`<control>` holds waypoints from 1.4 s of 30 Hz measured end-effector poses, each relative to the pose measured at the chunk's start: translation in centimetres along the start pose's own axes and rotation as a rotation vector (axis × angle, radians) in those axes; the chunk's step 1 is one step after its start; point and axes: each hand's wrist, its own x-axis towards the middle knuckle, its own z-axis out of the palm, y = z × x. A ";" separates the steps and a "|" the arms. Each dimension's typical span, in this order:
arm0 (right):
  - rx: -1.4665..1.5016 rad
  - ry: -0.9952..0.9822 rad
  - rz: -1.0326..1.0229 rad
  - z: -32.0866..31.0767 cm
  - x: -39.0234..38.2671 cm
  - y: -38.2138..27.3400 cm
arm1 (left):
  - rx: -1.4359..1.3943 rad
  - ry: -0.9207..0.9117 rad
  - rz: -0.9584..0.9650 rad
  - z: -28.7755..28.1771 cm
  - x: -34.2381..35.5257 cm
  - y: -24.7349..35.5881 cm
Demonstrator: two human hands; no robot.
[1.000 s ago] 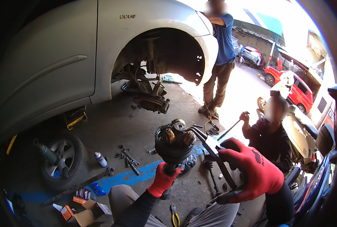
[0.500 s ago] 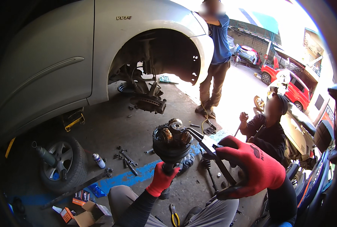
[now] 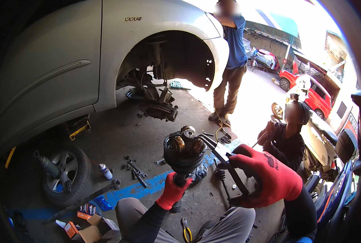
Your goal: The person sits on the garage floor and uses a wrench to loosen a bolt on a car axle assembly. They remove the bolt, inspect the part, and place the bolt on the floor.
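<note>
round dark metal joint [image 3: 187, 133]: glossy, greasy | black rounded boot [image 3: 183, 165]: matt, rubber-looking | bent-tip pliers [image 3: 217, 152]: smooth metal | red right-hand glove [image 3: 279, 180]: matt cloth | silver car panel [image 3: 164, 24]: glossy paint | grey floor [image 3: 111, 143]: matt concrete

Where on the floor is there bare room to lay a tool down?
Mostly bare concrete spreads between the brake disc, the tyred wheel and the wrenches. A narrower patch lies between the yellow-handled pliers and the booted shaft, right of the left hand. It is crowded at lower left, with the opened carton, small boxes and long bar near the wheel.
</note>
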 end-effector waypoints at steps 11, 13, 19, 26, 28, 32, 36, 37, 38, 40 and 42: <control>0.033 -0.056 0.045 0.0 0.5 0.0 | -0.045 -0.026 -0.021 -0.4 0.4 1.3; 0.039 -0.047 0.029 0.1 0.6 0.0 | -0.123 0.043 -0.015 -0.4 0.5 1.8; 0.042 -0.051 0.008 0.2 0.8 0.2 | -0.146 -0.037 -0.168 -1.3 0.7 2.7; 0.050 0.023 -0.051 0.8 1.2 0.9 | 0.011 0.061 -0.056 -0.9 0.5 0.8; 0.048 0.013 -0.067 0.8 1.3 0.9 | 0.173 0.106 0.063 -0.6 0.5 0.2; 0.030 -0.072 -0.017 0.2 1.4 0.6 | 0.080 0.094 0.063 -0.5 0.4 -0.1; 0.028 -0.094 -0.008 0.0 1.4 0.4 | 0.078 0.061 0.002 -0.8 0.2 0.3; 0.027 -0.096 -0.015 0.1 1.4 0.5 | 0.162 0.070 0.083 -0.9 0.2 0.3; 0.026 -0.099 -0.022 0.2 1.5 0.5 | 0.134 0.048 0.033 -0.9 0.2 0.3; 0.075 -0.016 -0.059 0.7 1.7 0.7 | 0.128 0.049 0.030 -0.8 0.3 0.1; 0.096 0.025 -0.079 1.1 1.8 0.8 | 0.095 0.105 0.057 -0.6 0.6 -0.2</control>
